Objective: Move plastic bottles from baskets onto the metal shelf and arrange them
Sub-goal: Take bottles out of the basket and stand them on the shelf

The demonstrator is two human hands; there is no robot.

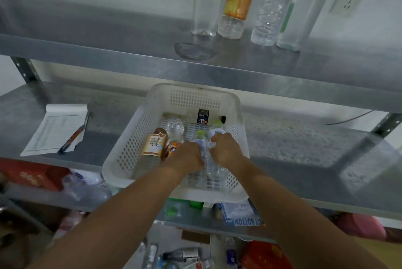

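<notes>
Head view: one white basket [139, 125]. Left hand [191, 156] grips one clear water bottle [200, 138]; right hand [226, 149], touching alongside, grips a second water bottle [216, 131]. One oolong tea bottle [154, 143] just left. Four upright bottles [206, 7] on the metal shelf [121, 29] above.

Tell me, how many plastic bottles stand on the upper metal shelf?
4, side by side: a clear bottle with a yellow-green label, an orange-labelled clear bottle, a crinkled clear water bottle, and a frosted white bottle at the right end. None seems hidden.
</notes>
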